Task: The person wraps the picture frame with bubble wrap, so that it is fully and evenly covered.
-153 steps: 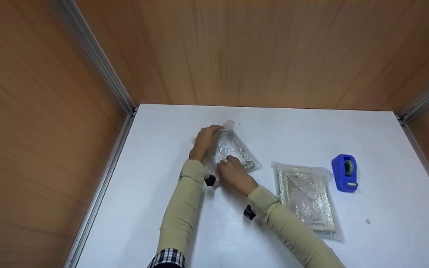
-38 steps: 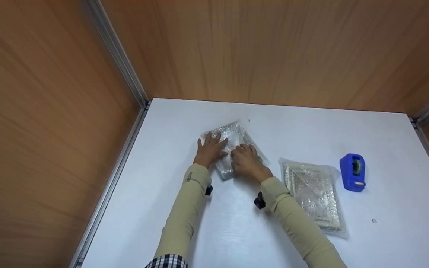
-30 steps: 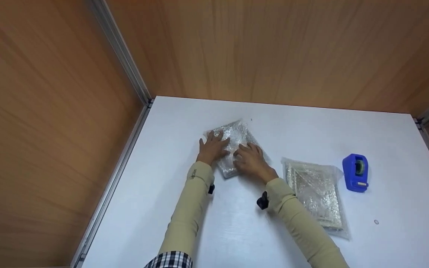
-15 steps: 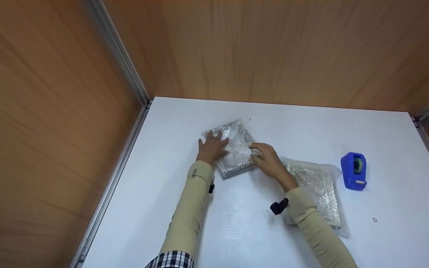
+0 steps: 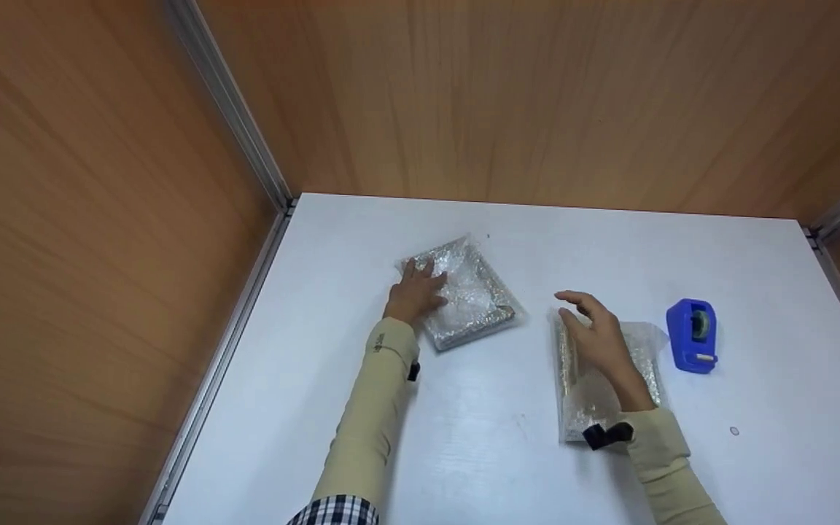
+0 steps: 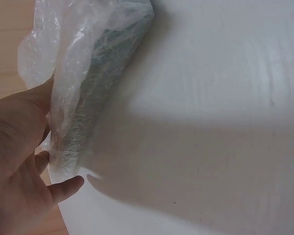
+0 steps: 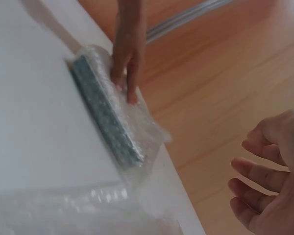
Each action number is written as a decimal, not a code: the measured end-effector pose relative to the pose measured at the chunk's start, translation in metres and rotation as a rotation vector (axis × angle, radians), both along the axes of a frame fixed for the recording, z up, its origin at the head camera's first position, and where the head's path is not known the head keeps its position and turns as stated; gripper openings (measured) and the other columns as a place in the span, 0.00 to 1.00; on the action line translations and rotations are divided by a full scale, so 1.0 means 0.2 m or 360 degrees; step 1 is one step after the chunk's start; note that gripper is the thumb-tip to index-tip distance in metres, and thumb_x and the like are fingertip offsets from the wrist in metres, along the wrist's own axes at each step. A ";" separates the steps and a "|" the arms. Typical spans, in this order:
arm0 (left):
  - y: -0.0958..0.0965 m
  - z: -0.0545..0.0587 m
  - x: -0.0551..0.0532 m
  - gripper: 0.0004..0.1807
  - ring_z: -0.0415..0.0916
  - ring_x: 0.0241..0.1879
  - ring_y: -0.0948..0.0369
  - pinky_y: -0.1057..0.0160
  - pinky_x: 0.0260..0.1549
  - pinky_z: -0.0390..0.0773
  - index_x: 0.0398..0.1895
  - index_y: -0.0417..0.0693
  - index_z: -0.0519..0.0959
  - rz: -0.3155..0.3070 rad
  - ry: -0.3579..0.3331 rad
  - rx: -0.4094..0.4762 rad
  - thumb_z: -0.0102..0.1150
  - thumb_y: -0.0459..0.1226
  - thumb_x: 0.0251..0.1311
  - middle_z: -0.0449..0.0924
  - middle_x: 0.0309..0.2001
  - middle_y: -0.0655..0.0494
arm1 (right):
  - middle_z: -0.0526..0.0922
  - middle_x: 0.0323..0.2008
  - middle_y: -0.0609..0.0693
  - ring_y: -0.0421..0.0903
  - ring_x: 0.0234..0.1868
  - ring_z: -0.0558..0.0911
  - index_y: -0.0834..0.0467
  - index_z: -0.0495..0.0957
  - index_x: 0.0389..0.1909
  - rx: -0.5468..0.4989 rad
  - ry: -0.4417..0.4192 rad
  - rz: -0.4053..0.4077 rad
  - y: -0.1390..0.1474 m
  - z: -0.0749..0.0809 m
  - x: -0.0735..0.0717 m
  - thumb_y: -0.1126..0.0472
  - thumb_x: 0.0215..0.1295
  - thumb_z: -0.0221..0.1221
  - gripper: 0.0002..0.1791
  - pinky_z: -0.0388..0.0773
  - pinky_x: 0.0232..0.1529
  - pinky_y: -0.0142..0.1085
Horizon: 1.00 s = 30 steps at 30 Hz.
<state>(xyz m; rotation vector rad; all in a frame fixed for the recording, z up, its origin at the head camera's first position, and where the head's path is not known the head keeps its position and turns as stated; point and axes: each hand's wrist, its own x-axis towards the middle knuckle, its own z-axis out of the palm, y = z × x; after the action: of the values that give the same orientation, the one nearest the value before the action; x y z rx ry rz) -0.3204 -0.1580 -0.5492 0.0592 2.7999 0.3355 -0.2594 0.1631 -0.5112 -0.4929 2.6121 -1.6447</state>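
A flat rectangular packet in bubble wrap [image 5: 475, 299] lies tilted on the white table. My left hand [image 5: 415, 297] rests on its left side with spread fingers; in the left wrist view, that hand [image 6: 19, 152] is at the edge of the cloudy wrap [image 6: 71, 73]. Apart from this packet, my right hand [image 5: 599, 337] hovers over a second bubble-wrapped packet [image 5: 582, 408] with a frame-like border, partly covering it. Its fingers are loosely bent with nothing between them, as the right wrist view of the hand [image 7: 269, 181] also shows.
To the right of the second packet stands a blue tape dispenser [image 5: 691, 337] with a roll in it. A tiny ring-like bit [image 5: 734, 431] lies nearer the front. Wooden panels [image 5: 537, 102] wall the table [image 5: 464, 437] at the back and sides.
My right hand has left the first packet and moved right, over the second one. The left hand, at the packet's far edge earlier, now lies flat on its left side.
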 end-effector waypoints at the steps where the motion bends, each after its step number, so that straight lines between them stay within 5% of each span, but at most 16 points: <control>1: 0.00 0.00 0.00 0.34 0.33 0.76 0.48 0.38 0.63 0.64 0.72 0.64 0.59 0.0001 0.0003 0.0005 0.52 0.53 0.63 0.44 0.77 0.56 | 0.73 0.61 0.61 0.58 0.65 0.68 0.63 0.72 0.60 -0.0010 0.0005 -0.0032 0.03 0.02 0.02 0.63 0.71 0.52 0.18 0.62 0.67 0.54; 4: -0.01 0.00 0.01 0.34 0.33 0.76 0.48 0.38 0.62 0.64 0.72 0.64 0.59 0.0009 0.0010 0.0029 0.53 0.53 0.63 0.44 0.77 0.56 | 0.74 0.59 0.63 0.59 0.63 0.70 0.66 0.71 0.59 0.0013 0.0032 -0.0126 0.12 0.04 0.05 0.64 0.70 0.52 0.19 0.63 0.65 0.55; 12: -0.03 -0.01 0.00 0.34 0.31 0.76 0.49 0.37 0.65 0.60 0.73 0.65 0.58 0.0037 -0.0031 0.0081 0.51 0.53 0.63 0.42 0.77 0.58 | 0.74 0.60 0.60 0.56 0.63 0.69 0.62 0.70 0.61 0.0140 -0.0058 -0.0382 0.41 -0.07 0.06 0.53 0.72 0.51 0.23 0.64 0.65 0.52; 23: -0.05 -0.01 0.00 0.33 0.31 0.76 0.48 0.35 0.64 0.59 0.73 0.65 0.58 0.0034 -0.0015 0.0082 0.50 0.52 0.64 0.42 0.77 0.57 | 0.62 0.62 0.77 0.72 0.62 0.64 0.73 0.59 0.66 0.0486 -0.0266 -0.0822 0.70 -0.14 0.05 0.56 0.71 0.48 0.31 0.63 0.61 0.63; 30: -0.06 -0.01 -0.01 0.33 0.29 0.76 0.48 0.35 0.64 0.58 0.73 0.65 0.58 0.0044 -0.0023 0.0099 0.51 0.52 0.64 0.41 0.77 0.57 | 0.67 0.57 0.77 0.72 0.59 0.67 0.75 0.65 0.61 0.0670 -0.0429 -0.0846 0.80 -0.24 0.02 0.51 0.71 0.45 0.31 0.64 0.57 0.61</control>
<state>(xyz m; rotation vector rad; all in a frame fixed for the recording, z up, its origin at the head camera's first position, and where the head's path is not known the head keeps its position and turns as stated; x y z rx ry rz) -0.3218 -0.1698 -0.5515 0.0325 2.7777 0.4281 -0.2562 0.3229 -0.5600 0.4391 2.8939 -1.0663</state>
